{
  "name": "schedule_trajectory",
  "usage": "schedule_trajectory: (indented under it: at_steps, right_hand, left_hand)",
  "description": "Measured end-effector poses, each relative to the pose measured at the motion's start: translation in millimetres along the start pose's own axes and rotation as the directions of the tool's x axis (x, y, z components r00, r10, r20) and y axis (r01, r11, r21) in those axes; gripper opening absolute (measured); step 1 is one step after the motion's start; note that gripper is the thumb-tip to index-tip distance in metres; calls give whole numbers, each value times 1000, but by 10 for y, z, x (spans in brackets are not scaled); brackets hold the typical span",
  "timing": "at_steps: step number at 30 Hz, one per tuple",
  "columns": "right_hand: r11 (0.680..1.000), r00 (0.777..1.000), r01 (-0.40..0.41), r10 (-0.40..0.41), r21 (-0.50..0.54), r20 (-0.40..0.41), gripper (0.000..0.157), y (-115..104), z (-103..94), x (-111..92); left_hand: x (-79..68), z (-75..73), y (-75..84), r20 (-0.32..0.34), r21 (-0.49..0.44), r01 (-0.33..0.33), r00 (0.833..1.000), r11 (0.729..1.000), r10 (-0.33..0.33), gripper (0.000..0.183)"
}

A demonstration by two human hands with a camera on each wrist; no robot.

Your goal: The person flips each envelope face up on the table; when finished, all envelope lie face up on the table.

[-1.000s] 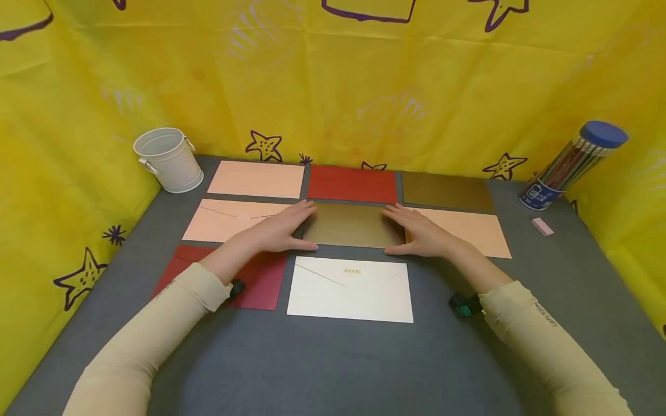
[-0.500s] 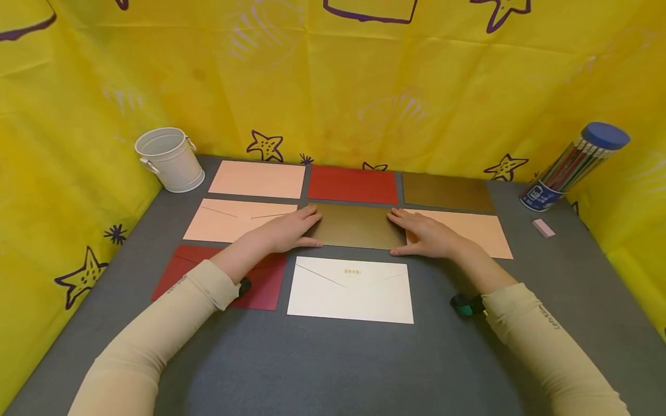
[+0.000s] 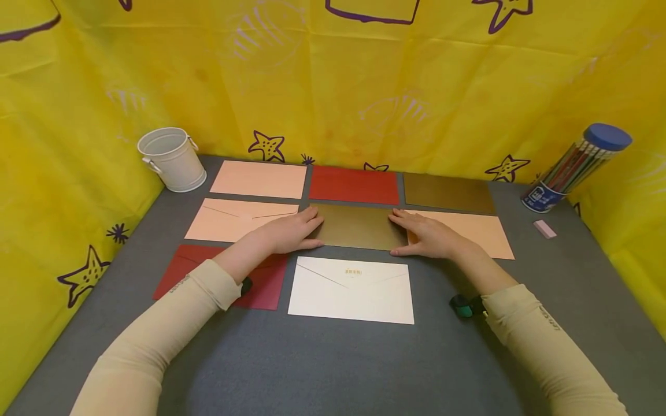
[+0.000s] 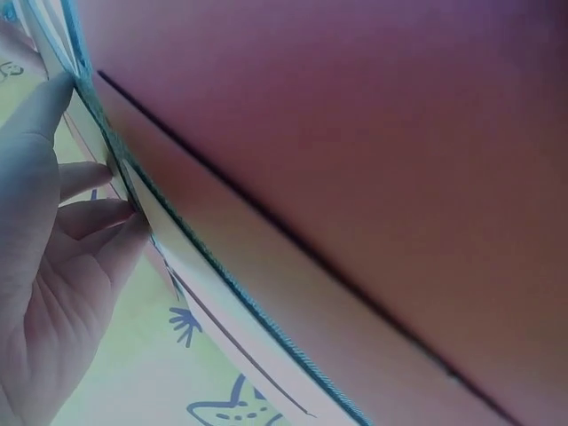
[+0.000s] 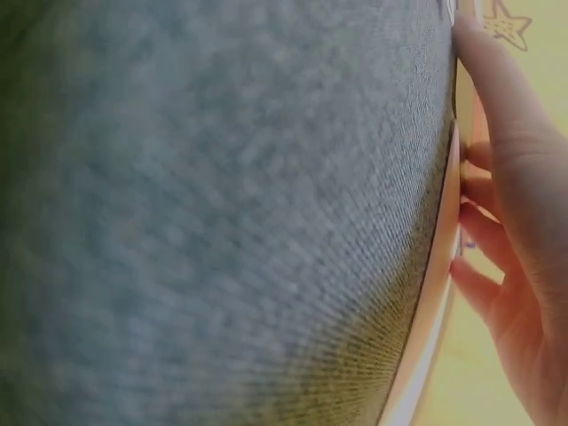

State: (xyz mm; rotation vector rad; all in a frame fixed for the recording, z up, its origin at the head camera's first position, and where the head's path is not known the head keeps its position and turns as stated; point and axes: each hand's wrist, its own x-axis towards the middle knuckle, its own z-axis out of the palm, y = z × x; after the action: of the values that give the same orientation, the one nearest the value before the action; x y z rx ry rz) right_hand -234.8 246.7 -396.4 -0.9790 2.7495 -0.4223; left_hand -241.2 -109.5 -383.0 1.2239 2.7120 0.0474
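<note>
A gold envelope (image 3: pixel 359 228) lies flat in the middle row on the dark grey table. My left hand (image 3: pixel 291 232) rests at its left end, thumb at the near edge and fingers towards the far one. At the opposite end, my right hand (image 3: pixel 428 236) is placed the same way, also over part of a peach envelope (image 3: pixel 476 228). Under my left wrist lie another peach envelope (image 3: pixel 224 222) and a dark red envelope (image 3: pixel 257 292). A white envelope (image 3: pixel 351 289) is just in front of the gold one. Both wrist views show loosely bent fingers at the tabletop.
Along the back row are a peach envelope (image 3: pixel 258 179), a red envelope (image 3: pixel 355 185) and a brown-gold envelope (image 3: pixel 448 192). A white bucket (image 3: pixel 171 160) stands back left. Back right are a tub of pencils (image 3: pixel 572 167) and a pink eraser (image 3: pixel 544 229). Yellow cloth (image 3: pixel 333 86) hangs behind.
Both hands have shifted slightly to the right along the gold envelope's ends, then stayed nearly still. The other envelopes keep their places.
</note>
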Motion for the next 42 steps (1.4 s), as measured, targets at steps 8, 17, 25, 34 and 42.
schedule_trajectory:
  at_steps: [8,17,25,34,42]
  right_hand:
    - [982,993,97,-106,-162,-48,79,-36,-60,2]
    - [934,966,220,-249,-281,-74,68,-133,-60,8]
    - [924,967,236,-254,-300,-19,68,-194,-43,20]
    - [947,967,218,-241,-235,-76,52,-151,-59,-15]
    - [990,957,139,-135,-2,-257,32,-83,-47,-33]
  left_hand:
    - [2,7,-72,30,-150,66,998,987,-62,80]
    - [-9,1,-70,18,-176,67,998,982,-65,78]
    - [-22,-10,-60,28,-217,81,997,973,-77,79]
    - [-25,10,-128,2,-302,75,997,950,-78,77]
    - [-24,-5,-100,-130,-222,24,990,975,-54,57]
